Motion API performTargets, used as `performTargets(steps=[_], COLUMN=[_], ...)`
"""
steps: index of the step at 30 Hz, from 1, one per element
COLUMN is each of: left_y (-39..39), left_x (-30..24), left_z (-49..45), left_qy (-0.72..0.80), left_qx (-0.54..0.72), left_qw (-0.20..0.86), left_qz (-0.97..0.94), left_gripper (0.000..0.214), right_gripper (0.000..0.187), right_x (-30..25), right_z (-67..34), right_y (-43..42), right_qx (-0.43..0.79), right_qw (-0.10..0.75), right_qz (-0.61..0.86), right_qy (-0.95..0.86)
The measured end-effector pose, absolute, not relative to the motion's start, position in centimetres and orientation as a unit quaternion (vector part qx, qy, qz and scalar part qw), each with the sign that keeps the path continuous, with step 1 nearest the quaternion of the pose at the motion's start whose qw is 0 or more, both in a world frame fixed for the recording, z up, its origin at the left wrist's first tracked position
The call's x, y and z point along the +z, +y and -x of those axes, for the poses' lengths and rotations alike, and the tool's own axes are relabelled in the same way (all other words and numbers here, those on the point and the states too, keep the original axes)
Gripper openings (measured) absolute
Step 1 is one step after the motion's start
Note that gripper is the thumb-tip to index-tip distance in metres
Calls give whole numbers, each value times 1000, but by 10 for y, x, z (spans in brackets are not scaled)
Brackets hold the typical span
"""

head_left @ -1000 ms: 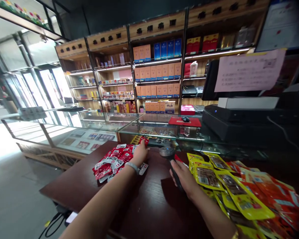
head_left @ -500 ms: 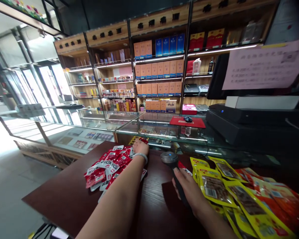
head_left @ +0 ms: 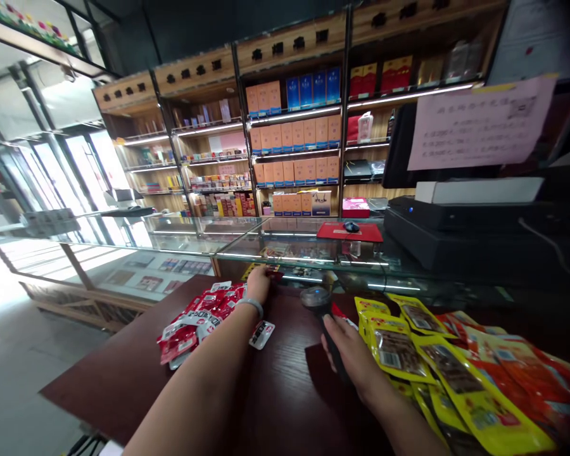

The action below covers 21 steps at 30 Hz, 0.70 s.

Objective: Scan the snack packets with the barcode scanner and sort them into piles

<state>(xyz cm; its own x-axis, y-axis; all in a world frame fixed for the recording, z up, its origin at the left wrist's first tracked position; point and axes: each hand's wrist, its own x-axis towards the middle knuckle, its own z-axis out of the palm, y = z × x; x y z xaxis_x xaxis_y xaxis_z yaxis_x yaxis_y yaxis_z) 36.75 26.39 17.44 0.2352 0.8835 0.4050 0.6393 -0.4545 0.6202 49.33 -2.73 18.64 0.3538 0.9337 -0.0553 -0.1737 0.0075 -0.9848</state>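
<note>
In my right hand (head_left: 351, 348) is a black handheld barcode scanner (head_left: 316, 297), held upright by its handle, its head tilted forward over the dark table. My left hand (head_left: 258, 282) reaches to the table's far side, fingers curled on a dark red packet (head_left: 276, 277) that is mostly hidden. Beside my left forearm lies a heap of red and white snack packets (head_left: 194, 323), with a single white-edged packet (head_left: 262, 334) to the right of my wrist. Yellow snack packets (head_left: 394, 351) are piled right of the scanner, and a red packet lies partly behind my right hand.
Orange-red packets (head_left: 513, 361) lie at the far right. Beyond the dark table (head_left: 285, 392) runs a glass display counter (head_left: 237, 237) bearing a red mat (head_left: 327, 230) with a mouse (head_left: 351, 226). Black till equipment (head_left: 427, 234) stands at the right, boxed goods on shelves behind.
My left hand has shifted slightly left and its fingers have curled over a red packet. The white-edged packet beside my wrist shows more fully. The right hand keeps the scanner; the view has turned slightly.
</note>
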Motion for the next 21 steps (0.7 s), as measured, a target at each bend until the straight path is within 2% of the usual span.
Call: performTargets(steps=[3,10,16,21], left_y=[243,158,108,105], left_x=[180,178,179,178], left_z=[-365,-347,-346,-345], left_qy=[435,310,308,330], left_qx=[444,577,570,568], left_qw=[170,167,201,203], left_qz=[-764,-737,-734,-727], left_gripper=[6,21,18,20], right_gripper=[53,56,54,53], right_x=[192,209,226,233], right_z=[-493,-496,-501,-506], right_y=[-29,-38,-49,-55], right_qx=[446,440,442,464], right_qw=[629,657,656,593], right_qz=[532,504,488,516], right_qy=[-350,-346,-369,-407])
